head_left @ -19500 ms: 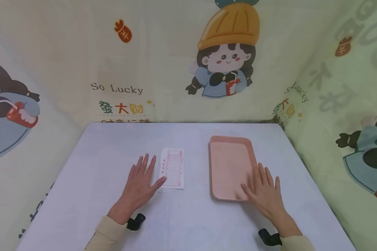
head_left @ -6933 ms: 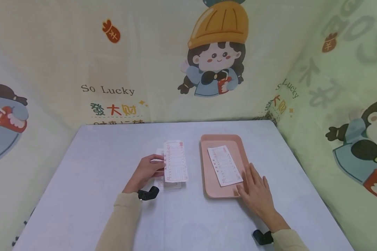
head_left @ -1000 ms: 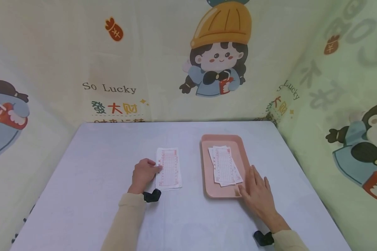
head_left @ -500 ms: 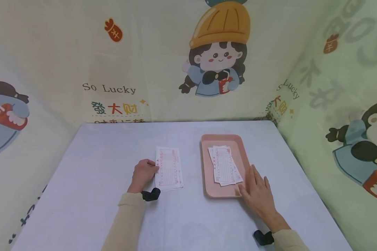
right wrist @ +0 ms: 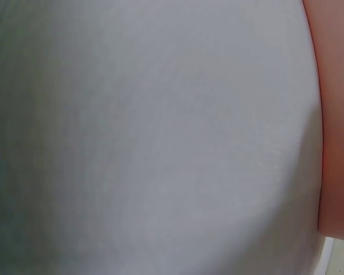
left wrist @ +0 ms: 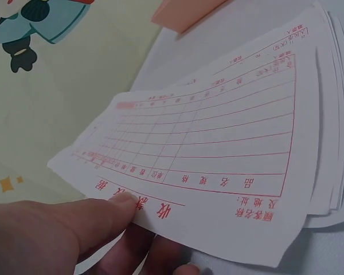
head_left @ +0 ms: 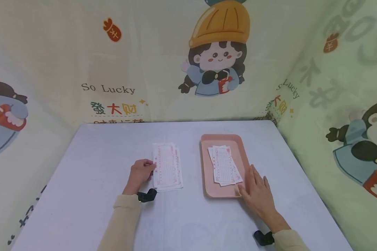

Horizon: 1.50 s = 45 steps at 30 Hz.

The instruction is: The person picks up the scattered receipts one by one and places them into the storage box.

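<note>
My left hand (head_left: 140, 174) pinches the left edge of a receipt slip (head_left: 164, 167), white with a red printed table. In the left wrist view the thumb (left wrist: 97, 220) presses on top with fingers below, and the slip (left wrist: 218, 137) bends up off the stack of receipt slips (left wrist: 335, 114). That stack shows along the slip's right side in the head view. A pink tray (head_left: 208, 190) stands to the right, holding two overlapping receipt slips (head_left: 223, 165) set at different angles. My right hand (head_left: 259, 198), fingers straight, rests along the tray's right edge.
Everything lies on a white table (head_left: 188, 223). A cream printed cloth (head_left: 163, 62) hangs behind it and at both sides. Black wrist cameras (head_left: 147, 195) are worn on both wrists. The right wrist view shows mostly white tabletop beside the tray's pink wall (right wrist: 339, 143).
Earlier the tray was bare; two slips came to lie in it. In the last second my left hand drew the top slip a little left off the stack. The right hand stays still.
</note>
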{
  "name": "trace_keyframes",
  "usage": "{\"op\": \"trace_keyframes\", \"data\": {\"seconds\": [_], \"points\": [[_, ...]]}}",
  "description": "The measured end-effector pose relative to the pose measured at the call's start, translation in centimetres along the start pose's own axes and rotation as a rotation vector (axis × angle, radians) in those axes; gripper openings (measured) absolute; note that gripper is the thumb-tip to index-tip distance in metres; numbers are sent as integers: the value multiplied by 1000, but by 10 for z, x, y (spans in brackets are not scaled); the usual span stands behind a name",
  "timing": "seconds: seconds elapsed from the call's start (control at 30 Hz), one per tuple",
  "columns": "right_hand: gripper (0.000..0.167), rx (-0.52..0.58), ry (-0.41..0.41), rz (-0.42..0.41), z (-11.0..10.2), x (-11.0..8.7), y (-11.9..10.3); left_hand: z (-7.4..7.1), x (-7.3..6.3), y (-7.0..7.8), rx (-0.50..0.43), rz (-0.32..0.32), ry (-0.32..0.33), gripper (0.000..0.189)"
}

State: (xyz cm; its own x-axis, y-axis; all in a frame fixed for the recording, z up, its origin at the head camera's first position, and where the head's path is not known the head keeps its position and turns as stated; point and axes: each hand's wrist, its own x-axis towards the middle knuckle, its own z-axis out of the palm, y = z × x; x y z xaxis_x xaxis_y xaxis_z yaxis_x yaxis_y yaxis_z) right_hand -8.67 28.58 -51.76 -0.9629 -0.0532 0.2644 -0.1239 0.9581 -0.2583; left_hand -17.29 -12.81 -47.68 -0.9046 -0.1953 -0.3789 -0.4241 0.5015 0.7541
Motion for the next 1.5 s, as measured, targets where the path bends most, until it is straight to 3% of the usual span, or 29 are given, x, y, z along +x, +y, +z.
{"op": "trace_keyframes", "data": {"seconds": [0.33,0.6,1.0,1.5], "points": [[87,15,-12,-4,0,-1,0,-1,-1,-2,-42,52,3,33],[87,31,-14,-14,-1,-2,1,0,-3,-4,-50,56,19,35],[89,9,-16,-6,0,-2,3,7,-5,2,-128,21,-35,35],[91,-41,-23,-1,-2,0,0,18,-7,11,-245,36,-129,36]]}}
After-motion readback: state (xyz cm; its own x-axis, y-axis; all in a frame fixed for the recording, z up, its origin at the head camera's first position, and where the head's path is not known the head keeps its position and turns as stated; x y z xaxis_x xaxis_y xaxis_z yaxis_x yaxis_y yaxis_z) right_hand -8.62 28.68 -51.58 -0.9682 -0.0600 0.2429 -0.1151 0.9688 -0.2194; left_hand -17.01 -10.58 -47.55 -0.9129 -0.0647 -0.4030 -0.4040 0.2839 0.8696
